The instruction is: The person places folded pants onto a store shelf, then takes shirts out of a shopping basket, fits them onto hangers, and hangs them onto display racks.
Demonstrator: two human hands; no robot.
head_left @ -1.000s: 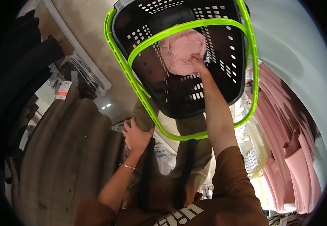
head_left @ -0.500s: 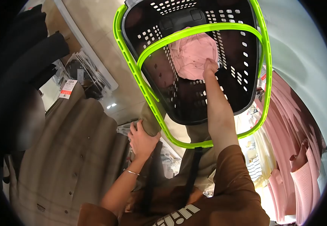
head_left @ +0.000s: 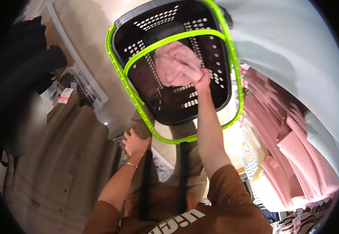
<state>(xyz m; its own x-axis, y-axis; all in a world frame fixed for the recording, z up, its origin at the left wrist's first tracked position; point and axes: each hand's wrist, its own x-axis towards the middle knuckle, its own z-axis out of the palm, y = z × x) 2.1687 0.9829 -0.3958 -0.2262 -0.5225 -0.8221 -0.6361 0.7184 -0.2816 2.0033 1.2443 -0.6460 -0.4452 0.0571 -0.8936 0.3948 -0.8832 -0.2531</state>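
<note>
Left hand [head_left: 136,145] resting on the trousered knee [head_left: 141,124], fingers partly spread. Further out, right hand [head_left: 203,79] pinching an edge of the pink cloth [head_left: 177,64]. Cloth lying bunched inside the black basket [head_left: 212,97], green handle [head_left: 177,38] arching above it.

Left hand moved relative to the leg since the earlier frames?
No, the left hand still rests against the same trouser leg.

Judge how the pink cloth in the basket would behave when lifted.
The pink cloth is probably floppy, given its soft folds. It looks thin, so likely light for its size. Bunched and pinched at one edge by the right hand, it may unfold.
</note>
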